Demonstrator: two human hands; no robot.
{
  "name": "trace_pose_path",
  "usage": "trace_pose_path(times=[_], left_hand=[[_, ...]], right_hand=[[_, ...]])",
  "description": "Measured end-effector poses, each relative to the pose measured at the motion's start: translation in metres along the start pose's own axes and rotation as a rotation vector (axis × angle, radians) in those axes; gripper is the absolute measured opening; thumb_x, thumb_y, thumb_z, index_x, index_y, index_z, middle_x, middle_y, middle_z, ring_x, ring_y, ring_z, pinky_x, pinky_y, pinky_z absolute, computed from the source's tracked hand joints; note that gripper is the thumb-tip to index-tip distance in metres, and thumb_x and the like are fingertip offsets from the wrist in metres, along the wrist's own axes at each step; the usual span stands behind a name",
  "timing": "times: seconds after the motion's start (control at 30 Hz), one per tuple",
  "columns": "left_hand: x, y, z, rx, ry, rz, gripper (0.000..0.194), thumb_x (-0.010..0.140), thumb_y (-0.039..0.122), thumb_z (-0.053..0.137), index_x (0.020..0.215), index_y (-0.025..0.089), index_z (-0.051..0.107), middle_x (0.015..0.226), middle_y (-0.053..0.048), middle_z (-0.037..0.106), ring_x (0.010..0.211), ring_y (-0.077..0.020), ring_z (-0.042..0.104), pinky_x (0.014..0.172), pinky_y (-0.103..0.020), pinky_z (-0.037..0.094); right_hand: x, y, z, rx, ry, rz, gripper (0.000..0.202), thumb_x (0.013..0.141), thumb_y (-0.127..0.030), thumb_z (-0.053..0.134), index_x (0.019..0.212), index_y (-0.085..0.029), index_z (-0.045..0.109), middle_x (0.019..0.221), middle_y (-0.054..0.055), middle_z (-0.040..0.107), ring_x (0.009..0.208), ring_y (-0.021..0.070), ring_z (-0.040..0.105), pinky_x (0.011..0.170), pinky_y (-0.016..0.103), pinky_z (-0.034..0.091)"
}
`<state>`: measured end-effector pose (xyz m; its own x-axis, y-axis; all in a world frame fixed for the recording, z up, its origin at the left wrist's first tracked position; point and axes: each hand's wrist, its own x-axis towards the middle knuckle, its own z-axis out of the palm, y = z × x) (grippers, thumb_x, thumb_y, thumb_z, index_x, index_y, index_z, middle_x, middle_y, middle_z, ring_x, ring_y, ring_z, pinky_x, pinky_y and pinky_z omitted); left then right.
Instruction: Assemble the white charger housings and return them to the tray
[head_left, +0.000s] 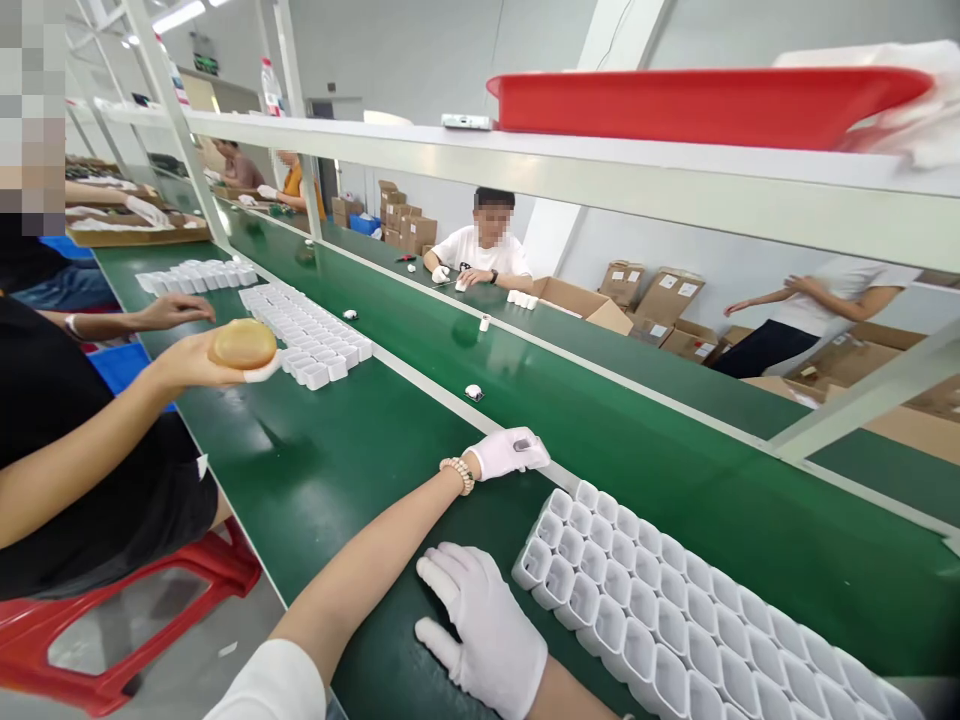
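Note:
My left hand (pixel 514 453), in a white glove with a beaded bracelet (pixel 457 475) at the wrist, reaches to the pale rail at the edge of the green conveyor belt (pixel 600 440). Its fingers are curled together; whatever they may hold is hidden. My right hand (pixel 484 625), also gloved, rests palm down over the green tabletop (pixel 375 570), fingers apart and nothing in them. Just right of it stand rows of small white open-topped plastic cups (pixel 630 590), packed side by side. A small white and dark part (pixel 473 393) lies on the belt beyond my left hand.
Another person's hand (pixel 202 360) at left holds a rounded yellowish object (pixel 244 345) beside more white cups (pixel 322 350). A white cylinder (pixel 484 322) and another small part (pixel 350 315) lie on the belt. Overhead, a shelf (pixel 600 185) carries a red tray (pixel 675 105). A co-worker (pixel 480 245) sits opposite.

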<state>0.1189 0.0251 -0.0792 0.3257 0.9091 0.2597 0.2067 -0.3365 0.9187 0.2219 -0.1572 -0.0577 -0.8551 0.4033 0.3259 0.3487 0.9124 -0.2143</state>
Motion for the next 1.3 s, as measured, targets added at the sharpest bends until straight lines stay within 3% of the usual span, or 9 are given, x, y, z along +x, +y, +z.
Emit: trace_pose_path(times=[0.13, 0.33, 0.5, 0.63, 0.67, 0.8, 0.93, 1.07, 1.3], left_hand=[[0.005, -0.003, -0.001, -0.245, 0.083, -0.043, 0.036, 0.091, 0.051, 0.058, 0.09, 0.016, 0.051, 0.08, -0.003, 0.066, 0.059, -0.0097, 0.063, 0.05, -0.018, 0.044], [0.008, 0.007, -0.008, -0.509, 0.18, -0.085, 0.037, 0.09, 0.052, 0.059, 0.093, 0.016, 0.05, 0.084, -0.004, 0.067, 0.061, -0.0112, 0.066, 0.05, -0.018, 0.049], [0.008, 0.016, -0.016, -0.645, 0.283, -0.11, 0.035, 0.088, 0.045, 0.064, 0.103, 0.019, 0.044, 0.078, 0.0, 0.064, 0.063, -0.0139, 0.068, 0.056, -0.025, 0.056], [0.01, 0.022, -0.036, -0.698, 0.389, -0.124, 0.045, 0.087, 0.039, 0.067, 0.116, 0.023, 0.036, 0.078, 0.002, 0.064, 0.06, -0.0118, 0.066, 0.055, -0.022, 0.052], [0.011, 0.024, -0.044, -0.701, 0.42, -0.125, 0.048, 0.086, 0.036, 0.068, 0.119, 0.023, 0.035, 0.079, 0.002, 0.063, 0.059, -0.0107, 0.065, 0.053, -0.019, 0.049], [0.014, 0.041, -0.081, -0.679, 0.48, -0.095, 0.049, 0.081, 0.027, 0.073, 0.119, 0.02, 0.043, 0.079, 0.001, 0.063, 0.056, -0.0069, 0.057, 0.049, -0.016, 0.039], [0.009, 0.082, -0.111, -0.604, 0.408, -0.017, 0.036, 0.071, 0.027, 0.08, 0.096, 0.014, 0.058, 0.075, 0.0, 0.062, 0.053, -0.0048, 0.046, 0.05, -0.019, 0.035], [-0.008, 0.129, -0.123, -0.498, 0.3, 0.062, 0.035, 0.066, 0.036, 0.082, 0.083, 0.013, 0.062, 0.067, 0.002, 0.059, 0.05, -0.0049, 0.041, 0.049, -0.02, 0.034], [-0.038, 0.178, -0.12, -0.381, 0.001, 0.166, 0.059, 0.073, 0.067, 0.068, 0.097, 0.013, 0.067, 0.065, -0.003, 0.065, 0.05, -0.0134, 0.057, 0.047, -0.023, 0.041]], right_hand=[[-0.005, 0.004, 0.0, -0.031, 0.039, 0.0, 0.045, 0.093, -0.03, 0.056, 0.135, -0.014, 0.05, 0.132, 0.015, 0.065, 0.118, 0.032, 0.062, 0.095, 0.05, 0.053], [-0.009, 0.01, 0.005, -0.081, 0.032, -0.047, 0.054, 0.092, -0.025, 0.056, 0.143, -0.015, 0.041, 0.132, 0.015, 0.065, 0.12, 0.0306, 0.061, 0.096, 0.048, 0.054], [-0.011, 0.0, -0.019, -0.122, 0.064, -0.038, 0.055, 0.089, -0.024, 0.056, 0.143, -0.017, 0.044, 0.132, 0.014, 0.065, 0.119, 0.0313, 0.063, 0.092, 0.046, 0.056], [0.016, 0.018, -0.067, -0.125, -0.083, 0.394, 0.034, 0.093, -0.03, 0.055, 0.126, -0.024, 0.062, 0.127, 0.011, 0.067, 0.117, 0.0325, 0.063, 0.097, 0.051, 0.051], [0.029, 0.031, -0.079, -0.118, -0.198, 0.599, 0.027, 0.094, -0.032, 0.055, 0.118, -0.027, 0.067, 0.124, 0.008, 0.069, 0.115, 0.0308, 0.063, 0.099, 0.05, 0.049], [0.09, 0.102, -0.099, -0.137, -0.297, 0.937, 0.024, 0.097, -0.037, 0.055, 0.099, -0.018, 0.069, 0.1, 0.008, 0.072, 0.093, 0.0243, 0.069, 0.088, 0.046, 0.054], [0.136, 0.151, -0.086, -0.07, -0.301, 1.162, 0.03, 0.096, -0.04, 0.06, 0.115, -0.016, 0.063, 0.113, 0.007, 0.066, 0.096, 0.0208, 0.066, 0.084, 0.042, 0.056], [0.156, 0.157, -0.076, 0.089, -0.222, 1.224, 0.032, 0.095, -0.035, 0.062, 0.122, -0.019, 0.06, 0.123, 0.008, 0.062, 0.104, 0.0231, 0.064, 0.086, 0.043, 0.055], [0.122, 0.155, -0.104, 0.539, -0.044, 1.2, 0.029, 0.096, -0.034, 0.062, 0.119, -0.016, 0.061, 0.116, 0.007, 0.065, 0.095, 0.0207, 0.067, 0.079, 0.039, 0.058]])
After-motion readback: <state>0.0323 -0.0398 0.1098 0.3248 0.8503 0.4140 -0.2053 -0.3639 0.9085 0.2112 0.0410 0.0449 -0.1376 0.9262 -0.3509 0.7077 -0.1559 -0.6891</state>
